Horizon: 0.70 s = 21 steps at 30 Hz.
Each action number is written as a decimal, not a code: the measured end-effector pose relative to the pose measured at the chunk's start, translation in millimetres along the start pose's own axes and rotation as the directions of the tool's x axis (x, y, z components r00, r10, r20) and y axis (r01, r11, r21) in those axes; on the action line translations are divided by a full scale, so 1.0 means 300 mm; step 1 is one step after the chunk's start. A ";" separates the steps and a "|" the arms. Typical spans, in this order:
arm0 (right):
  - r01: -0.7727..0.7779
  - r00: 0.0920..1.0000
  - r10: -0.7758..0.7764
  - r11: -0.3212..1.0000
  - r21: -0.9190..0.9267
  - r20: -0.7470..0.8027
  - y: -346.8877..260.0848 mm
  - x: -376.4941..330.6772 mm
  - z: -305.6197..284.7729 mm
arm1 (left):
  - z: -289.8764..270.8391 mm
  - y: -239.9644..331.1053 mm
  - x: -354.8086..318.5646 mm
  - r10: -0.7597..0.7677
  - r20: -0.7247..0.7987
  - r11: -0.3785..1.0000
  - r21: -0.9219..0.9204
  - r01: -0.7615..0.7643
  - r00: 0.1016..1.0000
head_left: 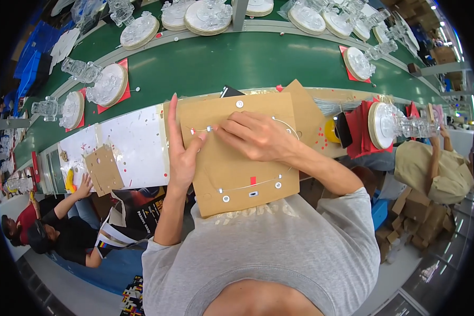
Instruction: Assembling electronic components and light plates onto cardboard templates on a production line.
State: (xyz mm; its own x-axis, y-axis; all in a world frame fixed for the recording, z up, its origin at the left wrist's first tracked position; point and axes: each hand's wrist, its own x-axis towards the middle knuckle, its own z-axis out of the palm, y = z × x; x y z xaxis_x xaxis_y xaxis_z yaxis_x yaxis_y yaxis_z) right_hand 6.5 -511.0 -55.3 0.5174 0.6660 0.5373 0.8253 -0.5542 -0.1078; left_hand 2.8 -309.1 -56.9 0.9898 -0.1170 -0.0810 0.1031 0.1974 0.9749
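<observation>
Head view, looking down over a grey-shirted torso; brown cardboard panel (237, 158) lies flat on the near edge of the workbench, partly over the person's chest; panel carries small round metal fasteners at top centre and along the lower edge, a thin wire (247, 184) running between them, and a small red mark near the lower middle; left hand (181, 152) stands at the panel's left edge, fingers extended and mostly straight, index pointing away from the body, thumb pressed onto the panel face near the upper wire run; not closed around anything; right hand (255, 137) rests on the upper middle of the panel, fingers curled, fingertips pinching a small pale fitting (209, 128) on the wire just beside the left thumb; the two hands nearly touch at that fitting; a second cardboard sheet (305, 113) sticks out from under the panel at upper right; white sheet (131, 145) taped to the bench lies left of the panel, speckled with red dots; green conveyor belt (221, 60) runs behind the bench, carrying clear glass figures on round white bases (108, 84), some on red mats; another person (58, 226) in dark clothing sits lower left, hand on a small cardboard piece (104, 169); another person (437, 168) in a beige top at right.
</observation>
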 end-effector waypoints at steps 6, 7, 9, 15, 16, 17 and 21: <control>-0.357 0.928 0.362 0.932 0.068 -0.085 -0.104 -0.002 -0.012 | -0.040 -0.021 0.021 0.175 -0.244 0.964 0.241 -0.115 0.954; -0.365 0.926 0.369 0.929 0.061 -0.082 -0.127 -0.006 -0.009 | -0.032 -0.003 0.020 0.111 -0.266 0.983 0.169 -0.067 0.957; -0.504 0.852 0.515 0.855 0.123 -0.097 -0.164 -0.014 0.000 | -0.064 -0.032 0.031 0.090 -0.196 0.985 0.163 -0.058 0.976; -0.605 0.789 0.612 0.788 0.118 -0.046 -0.211 -0.002 -0.016 | -0.030 -0.001 0.064 0.426 0.109 0.650 0.654 -0.388 0.898; -0.612 0.783 0.619 0.784 0.103 -0.060 -0.227 -0.005 -0.017 | -0.021 0.004 0.069 0.493 0.150 0.593 0.663 -0.457 0.857; -0.622 0.777 0.628 0.775 0.110 -0.038 -0.238 -0.016 -0.015 | -0.011 0.011 0.073 0.505 0.166 0.591 0.649 -0.480 0.847; -0.643 0.763 0.646 0.757 0.111 0.016 -0.262 -0.060 0.002 | -0.001 0.004 0.068 0.627 0.314 0.350 0.704 -0.618 0.713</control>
State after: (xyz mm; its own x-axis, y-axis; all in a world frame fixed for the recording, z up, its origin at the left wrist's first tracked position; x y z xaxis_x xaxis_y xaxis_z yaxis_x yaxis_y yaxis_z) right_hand -67.5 -479.1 -57.0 0.9316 0.1580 0.3273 0.3173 -0.7928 -0.5204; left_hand 23.0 -310.9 -57.4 0.7394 -0.2648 0.6190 -0.6446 -0.5440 0.5372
